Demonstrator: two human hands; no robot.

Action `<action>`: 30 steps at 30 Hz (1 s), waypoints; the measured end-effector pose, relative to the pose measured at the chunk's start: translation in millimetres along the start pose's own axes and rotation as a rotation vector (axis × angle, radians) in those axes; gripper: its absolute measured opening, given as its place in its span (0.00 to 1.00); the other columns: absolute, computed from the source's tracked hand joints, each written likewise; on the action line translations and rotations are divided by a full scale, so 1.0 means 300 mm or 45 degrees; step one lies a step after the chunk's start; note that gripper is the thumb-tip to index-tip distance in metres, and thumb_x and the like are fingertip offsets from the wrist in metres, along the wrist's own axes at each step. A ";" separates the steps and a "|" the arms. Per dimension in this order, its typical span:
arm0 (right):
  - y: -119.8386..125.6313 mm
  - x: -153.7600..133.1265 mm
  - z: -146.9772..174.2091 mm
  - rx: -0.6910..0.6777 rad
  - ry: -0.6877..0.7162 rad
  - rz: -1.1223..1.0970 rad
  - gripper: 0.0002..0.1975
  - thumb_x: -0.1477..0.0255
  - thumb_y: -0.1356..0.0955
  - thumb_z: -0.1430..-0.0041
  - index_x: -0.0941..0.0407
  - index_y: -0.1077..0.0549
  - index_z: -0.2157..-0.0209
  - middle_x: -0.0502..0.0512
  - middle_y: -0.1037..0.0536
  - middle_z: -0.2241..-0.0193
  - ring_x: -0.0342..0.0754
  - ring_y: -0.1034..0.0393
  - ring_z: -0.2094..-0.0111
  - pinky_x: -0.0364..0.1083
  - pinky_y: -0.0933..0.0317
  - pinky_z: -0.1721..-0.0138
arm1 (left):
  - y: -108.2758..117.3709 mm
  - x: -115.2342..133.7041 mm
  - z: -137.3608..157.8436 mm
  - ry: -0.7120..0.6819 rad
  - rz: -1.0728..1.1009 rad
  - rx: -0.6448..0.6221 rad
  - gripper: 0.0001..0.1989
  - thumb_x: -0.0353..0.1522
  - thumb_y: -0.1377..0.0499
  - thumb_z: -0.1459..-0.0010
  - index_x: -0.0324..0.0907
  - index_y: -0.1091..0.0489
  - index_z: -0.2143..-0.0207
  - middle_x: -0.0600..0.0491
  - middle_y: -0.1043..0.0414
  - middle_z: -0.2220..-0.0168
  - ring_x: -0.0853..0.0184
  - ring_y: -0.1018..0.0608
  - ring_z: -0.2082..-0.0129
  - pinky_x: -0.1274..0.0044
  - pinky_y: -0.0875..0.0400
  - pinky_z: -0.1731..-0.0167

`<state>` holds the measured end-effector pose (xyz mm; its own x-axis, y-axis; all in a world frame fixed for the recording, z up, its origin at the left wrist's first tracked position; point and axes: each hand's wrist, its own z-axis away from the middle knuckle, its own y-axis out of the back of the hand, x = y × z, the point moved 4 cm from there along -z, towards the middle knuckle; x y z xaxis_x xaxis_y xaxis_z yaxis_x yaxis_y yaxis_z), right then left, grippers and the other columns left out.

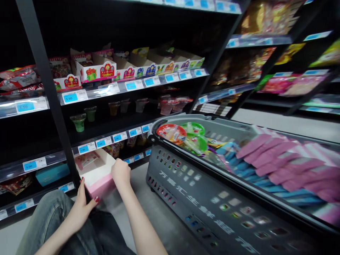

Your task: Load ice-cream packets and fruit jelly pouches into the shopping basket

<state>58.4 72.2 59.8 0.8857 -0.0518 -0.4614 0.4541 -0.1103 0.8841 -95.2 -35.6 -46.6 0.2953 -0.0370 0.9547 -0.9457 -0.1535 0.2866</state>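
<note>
Between my hands is a pink cardboard display box (106, 182) with a white inside, pulled partly out from the low shelf and tilted. At its back lies a pink snack packet (86, 159). My left hand (82, 203) grips the near left corner, thumb on the front and a finger along the side. My right hand (121, 172) is closed over the right wall of the box, its fingertips partly hidden. The far end of the box sits under the shelf edge with blue price labels (101, 142).
A grey shopping basket (170, 173) stands at the right, holding pink packets (287, 159), blue packets (236, 170) and round red and green lidded cups (171, 133). Above, a shelf carries jelly cups (78, 123), and a higher one holds printed snack boxes (98, 72). A black upright (49, 74) rises at left.
</note>
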 end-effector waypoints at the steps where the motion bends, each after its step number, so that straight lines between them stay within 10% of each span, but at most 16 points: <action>1: -0.007 -0.018 -0.017 0.002 -0.002 -0.007 0.18 0.83 0.46 0.45 0.67 0.29 0.62 0.72 0.28 0.64 0.58 0.31 0.59 0.51 0.38 0.60 | -0.002 0.015 -0.001 -0.043 -0.078 0.029 0.46 0.44 0.47 0.45 0.31 0.72 0.38 0.42 0.73 0.36 0.63 0.63 0.37 0.70 0.67 0.40; 6: -0.095 -0.092 -0.086 0.008 -0.050 -0.059 0.15 0.83 0.43 0.45 0.68 0.29 0.62 0.71 0.27 0.64 0.59 0.30 0.60 0.50 0.37 0.61 | 0.012 0.073 -0.023 -0.275 -0.578 0.346 0.31 0.31 0.56 0.40 0.32 0.68 0.39 0.39 0.69 0.37 0.62 0.59 0.37 0.66 0.55 0.41; 14: -0.201 -0.149 -0.185 0.102 -0.110 -0.249 0.16 0.83 0.45 0.44 0.69 0.31 0.60 0.72 0.28 0.64 0.61 0.30 0.61 0.52 0.37 0.63 | -0.034 0.055 -0.030 -0.559 -1.455 0.295 0.26 0.23 0.56 0.44 0.29 0.49 0.41 0.35 0.67 0.38 0.47 0.63 0.38 0.60 0.46 0.45; 23: -0.300 -0.089 -0.192 0.170 0.303 -0.588 0.19 0.73 0.41 0.42 0.69 0.38 0.50 0.70 0.30 0.57 0.56 0.35 0.54 0.50 0.41 0.53 | -0.042 0.112 -0.188 -0.051 -2.042 0.296 0.28 0.28 0.52 0.43 0.17 0.50 0.43 0.29 0.54 0.41 0.47 0.57 0.39 0.55 0.72 0.43; 30: -0.418 0.064 -0.136 0.028 0.571 -0.760 0.25 0.78 0.38 0.46 0.66 0.40 0.45 0.62 0.38 0.46 0.48 0.44 0.44 0.43 0.49 0.44 | -0.089 0.189 -0.363 -0.050 -1.905 0.315 0.25 0.25 0.58 0.40 0.30 0.49 0.40 0.31 0.46 0.45 0.50 0.46 0.41 0.60 0.57 0.44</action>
<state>22.3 125.6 -56.9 0.4460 0.4322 -0.7838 0.8721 -0.0129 0.4891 -68.0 73.9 8.6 0.9412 0.2738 -0.1980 0.2638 -0.2290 0.9370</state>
